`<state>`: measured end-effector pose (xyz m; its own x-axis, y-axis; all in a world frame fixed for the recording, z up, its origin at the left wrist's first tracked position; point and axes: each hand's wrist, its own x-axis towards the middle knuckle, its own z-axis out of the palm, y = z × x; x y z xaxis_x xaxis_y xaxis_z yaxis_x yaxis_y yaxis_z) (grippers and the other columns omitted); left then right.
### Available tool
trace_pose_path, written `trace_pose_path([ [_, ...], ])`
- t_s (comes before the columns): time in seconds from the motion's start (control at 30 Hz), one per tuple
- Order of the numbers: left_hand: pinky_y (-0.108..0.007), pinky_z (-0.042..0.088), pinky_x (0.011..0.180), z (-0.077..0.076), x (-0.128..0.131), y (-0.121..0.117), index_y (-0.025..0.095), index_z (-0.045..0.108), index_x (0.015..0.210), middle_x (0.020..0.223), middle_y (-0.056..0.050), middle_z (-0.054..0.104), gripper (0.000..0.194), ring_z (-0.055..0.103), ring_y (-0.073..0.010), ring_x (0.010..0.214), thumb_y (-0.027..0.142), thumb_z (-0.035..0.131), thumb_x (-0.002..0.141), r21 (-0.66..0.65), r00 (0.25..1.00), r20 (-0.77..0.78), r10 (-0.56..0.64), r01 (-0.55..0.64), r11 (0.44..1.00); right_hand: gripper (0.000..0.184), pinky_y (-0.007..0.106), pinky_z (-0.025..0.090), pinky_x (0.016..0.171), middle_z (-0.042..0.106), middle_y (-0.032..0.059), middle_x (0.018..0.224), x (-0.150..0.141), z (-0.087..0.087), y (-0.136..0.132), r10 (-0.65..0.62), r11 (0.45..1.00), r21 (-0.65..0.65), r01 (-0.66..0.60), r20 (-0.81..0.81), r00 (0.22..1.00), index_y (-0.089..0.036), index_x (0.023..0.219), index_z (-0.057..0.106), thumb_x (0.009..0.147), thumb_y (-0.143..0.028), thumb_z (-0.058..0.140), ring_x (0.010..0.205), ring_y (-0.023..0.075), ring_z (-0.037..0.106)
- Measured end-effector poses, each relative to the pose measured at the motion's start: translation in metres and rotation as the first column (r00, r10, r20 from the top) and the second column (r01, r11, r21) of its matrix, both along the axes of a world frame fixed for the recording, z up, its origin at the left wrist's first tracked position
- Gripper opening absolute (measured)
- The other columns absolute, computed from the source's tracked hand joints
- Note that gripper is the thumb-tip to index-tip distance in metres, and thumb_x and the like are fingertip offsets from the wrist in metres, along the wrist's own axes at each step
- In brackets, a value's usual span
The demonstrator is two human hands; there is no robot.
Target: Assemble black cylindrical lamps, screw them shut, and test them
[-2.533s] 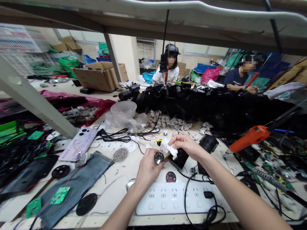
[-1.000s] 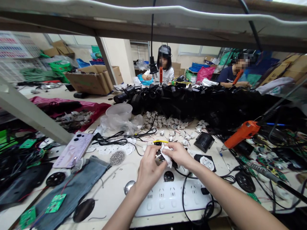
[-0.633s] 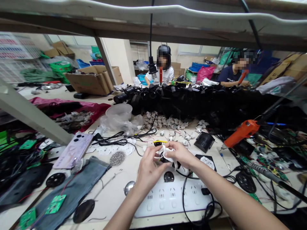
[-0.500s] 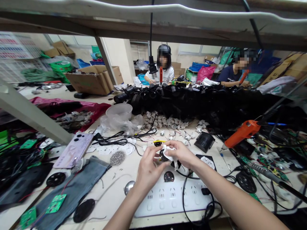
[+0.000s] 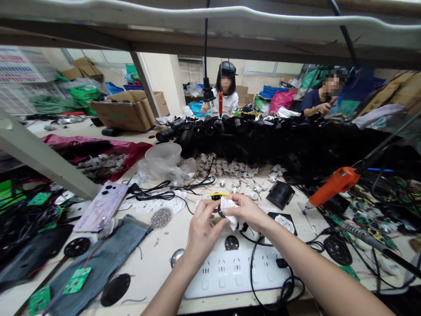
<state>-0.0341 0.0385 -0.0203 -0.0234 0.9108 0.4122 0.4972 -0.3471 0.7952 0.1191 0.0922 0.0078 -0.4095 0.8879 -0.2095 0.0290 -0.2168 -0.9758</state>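
My left hand point(image 5: 204, 223) pinches the edge of a small black round part point(image 5: 220, 211), mostly covered by fingers and cloth. Bunched in my right hand point(image 5: 249, 211) is a piece of white cloth or tissue point(image 5: 229, 210), pressed against that part. Both hands are closed and meet just above the table. Directly below them, a black disc point(image 5: 231, 242) lies beside a white power strip point(image 5: 226, 281). Behind the fingertips is a yellow-handled tool point(image 5: 219, 195), partly hidden.
An orange electric screwdriver point(image 5: 335, 186) hangs at right. A dish of screws point(image 5: 161, 217), a phone point(image 5: 101, 207) and grey cloth point(image 5: 108, 259) lie left. Small white-wrapped parts point(image 5: 226, 166) and black items point(image 5: 263, 136) fill the back. Two people sit opposite.
The white cloth has shifted and bunched differently over the black part, with my hands nearly in place. Across the table, one person's hand and the other's orange tool have risen.
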Motion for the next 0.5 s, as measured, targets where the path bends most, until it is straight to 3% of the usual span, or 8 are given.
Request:
trace_pose_path([
  [0.1, -0.034, 0.055, 0.077, -0.0006, 0.0014, -0.0002, 0.022, 0.061, 0.115, 0.106, -0.006, 0.058, 0.036, 0.061, -0.0205, 0.096, 0.019, 0.064, 0.080, 0.034, 0.999, -0.046, -0.004, 0.006, 0.999, 0.031, 0.023, 0.038, 0.055, 0.060, -0.0029, 0.068, -0.0007, 0.0033, -0.0020, 0.032, 0.999, -0.039, -0.032, -0.009, 0.999, -0.017, 0.080, 0.059, 0.054, -0.022, 0.074, 0.058, 0.0113, 0.051],
  [0.3, -0.035, 0.055, 0.081, 0.0025, 0.0028, -0.0007, 0.021, 0.061, 0.116, 0.106, -0.006, 0.057, 0.038, 0.060, -0.0197, 0.095, 0.014, 0.059, 0.079, 0.041, 0.998, -0.058, -0.031, 0.033, 0.999, 0.022, 0.022, 0.034, 0.054, 0.055, -0.0034, 0.062, -0.0041, 0.0018, -0.0017, 0.025, 0.999, -0.024, -0.026, -0.030, 0.999, -0.015, 0.072, 0.062, 0.062, -0.032, 0.071, 0.055, 0.0092, 0.046],
  [0.5, -0.034, 0.055, 0.079, 0.0023, 0.0029, 0.0013, 0.023, 0.061, 0.118, 0.108, -0.006, 0.057, 0.040, 0.058, -0.0209, 0.100, 0.015, 0.061, 0.078, 0.010, 0.999, -0.040, -0.036, 0.037, 0.999, 0.028, 0.022, 0.037, 0.055, 0.058, -0.0038, 0.064, -0.0009, 0.0072, -0.0033, 0.055, 0.997, -0.055, -0.057, -0.038, 0.998, -0.015, 0.079, 0.063, 0.052, -0.020, 0.072, 0.057, 0.0106, 0.050],
])
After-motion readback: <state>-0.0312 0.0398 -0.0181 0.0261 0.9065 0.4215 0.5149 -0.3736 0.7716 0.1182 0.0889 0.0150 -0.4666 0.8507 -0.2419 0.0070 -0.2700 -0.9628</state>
